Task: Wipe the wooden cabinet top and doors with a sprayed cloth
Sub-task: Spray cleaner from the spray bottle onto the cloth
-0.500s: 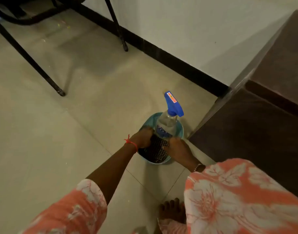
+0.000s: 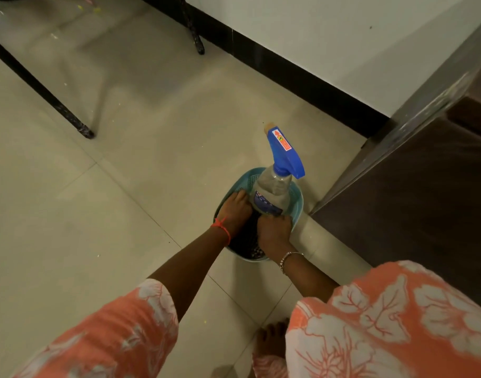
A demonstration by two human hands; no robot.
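Both hands, left hand (image 2: pixel 235 211) and right hand (image 2: pixel 274 227), are digging deeper into the basket (image 2: pixel 296 205) now, curling around the dark cloth (image 2: pixel 247 236) beside the spray bottle (image 2: pixel 272 192), so we're still only grabbing supplies.

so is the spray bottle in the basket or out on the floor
In. The spray bottle stands upright inside the teal basket, whose rim shows around its base, with both hands beside it.
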